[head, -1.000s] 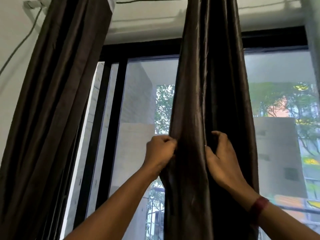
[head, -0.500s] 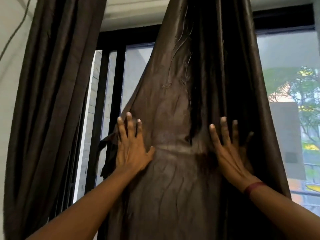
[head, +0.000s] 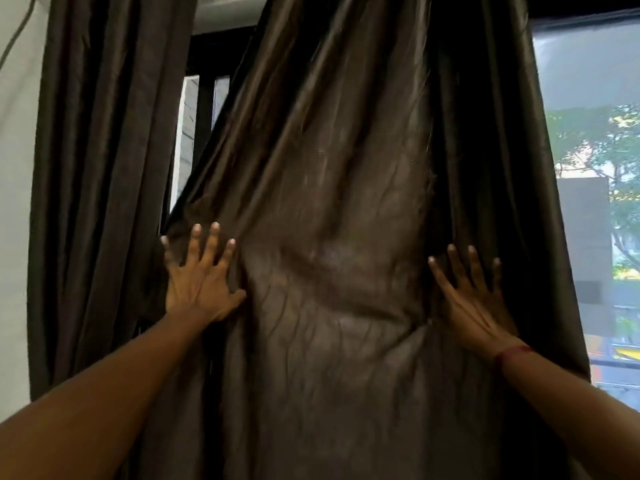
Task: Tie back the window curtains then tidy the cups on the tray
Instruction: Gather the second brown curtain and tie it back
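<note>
A dark brown satin curtain (head: 332,209) hangs in front of me, spread wide between my hands. My left hand (head: 201,282) lies flat on the curtain's left edge with its fingers splayed. My right hand (head: 474,299) presses flat on the fabric further right, fingers apart, a red band on its wrist. Neither hand grips the cloth. A second dark curtain (head: 104,174) hangs bunched at the left by the wall. No cups or tray are in view.
The black window frame (head: 204,109) shows in the narrow gap between the two curtains. Bare window glass (head: 595,168) with trees and buildings beyond lies to the right. A white wall (head: 17,168) is at far left.
My hands let go of the bunched curtain, opened flat and slid apart, left hand leftward and right hand rightward. The fabric spread out and now hides most of the middle window.
</note>
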